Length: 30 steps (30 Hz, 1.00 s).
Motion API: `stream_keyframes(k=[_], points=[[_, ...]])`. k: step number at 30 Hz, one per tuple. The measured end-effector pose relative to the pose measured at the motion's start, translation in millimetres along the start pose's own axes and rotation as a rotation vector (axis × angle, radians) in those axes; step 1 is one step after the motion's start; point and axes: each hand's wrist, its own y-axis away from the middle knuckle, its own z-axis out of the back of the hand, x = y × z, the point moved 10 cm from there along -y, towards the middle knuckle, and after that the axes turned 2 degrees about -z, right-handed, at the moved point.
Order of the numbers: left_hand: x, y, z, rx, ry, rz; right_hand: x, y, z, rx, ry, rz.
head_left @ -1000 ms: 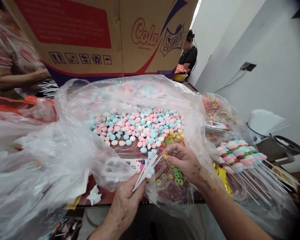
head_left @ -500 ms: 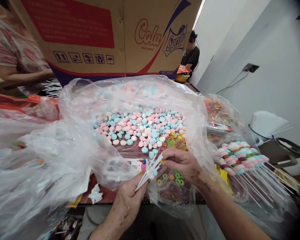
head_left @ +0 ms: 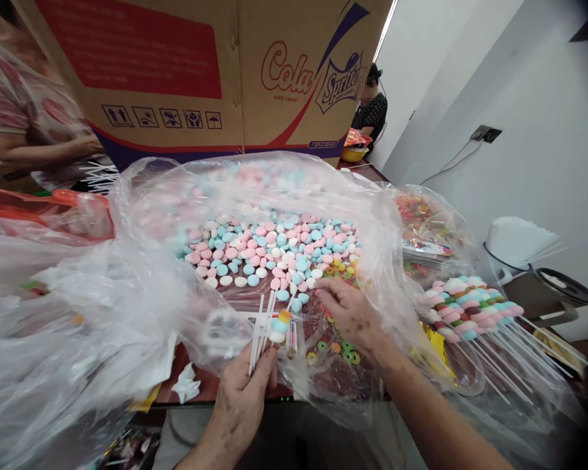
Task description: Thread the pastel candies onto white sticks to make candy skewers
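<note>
My left hand (head_left: 247, 385) is closed around several white sticks (head_left: 261, 326) pointing up and away from me. One of them carries a short stack of sweets (head_left: 278, 326), white and pale blue with an orange-yellow piece on top. My right hand (head_left: 345, 313) is over the right part of the sweets, its fingers bent together at the tips; anything between them is too small to make out. Just ahead of it lies a heap of pink, white and blue marshmallows (head_left: 255, 248). Gummy rings (head_left: 343, 267) in yellow, orange and green lie beside and beneath my right hand.
A clear plastic bag (head_left: 142, 189) surrounds the heap, with a large carton (head_left: 176, 65) behind. Finished candy skewers (head_left: 475, 303) lie at right, near a bag of gummies (head_left: 411, 209) and a dark bin (head_left: 543, 294). Two other people (head_left: 29, 111) work beyond. Crumpled tissue (head_left: 186, 384) lies front left.
My right hand has moved off the sticks, slightly up and right, to the sweets. My left hand has turned the sticks more upright and shifted left; the orange-yellow piece now shows on the stack.
</note>
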Motion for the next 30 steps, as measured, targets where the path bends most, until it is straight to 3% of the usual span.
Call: stream_keyframes(k=[3, 8, 11, 16, 18, 21, 24, 26, 30], points=[[6, -1, 0.9, -0.022, 0.042, 0.016, 11, -4, -15, 0.064, 0.340, 0.096], [4, -1, -4.3, 0.025, 0.048, 0.035, 38, 5, -45, 0.108, 0.575, 0.347], [3, -1, -3.3, 0.016, 0.039, 0.054, 37, 8, -57, 0.178, 0.720, 0.389], [0, -1, -4.4, 0.052, -0.013, 0.039, 23, 7, -44, 0.281, 0.494, 0.212], [-1, -1, -4.9, 0.066, -0.022, 0.022, 21, 8, -39, 0.315, 0.417, 0.204], [0, -2, -4.7, 0.063, -0.004, 0.012, 17, 5, -27, 0.245, 0.388, 0.214], [5, -2, -3.8, 0.046, 0.021, 0.019, 6, 2, -7, 0.146, 0.299, 0.103], [9, -1, -2.8, 0.036, 0.029, 0.026, 5, 4, -1, 0.166, 0.262, 0.054], [12, 1, -4.3, 0.065, 0.012, 0.043, 27, 21, -5, 0.313, 0.264, 0.187]])
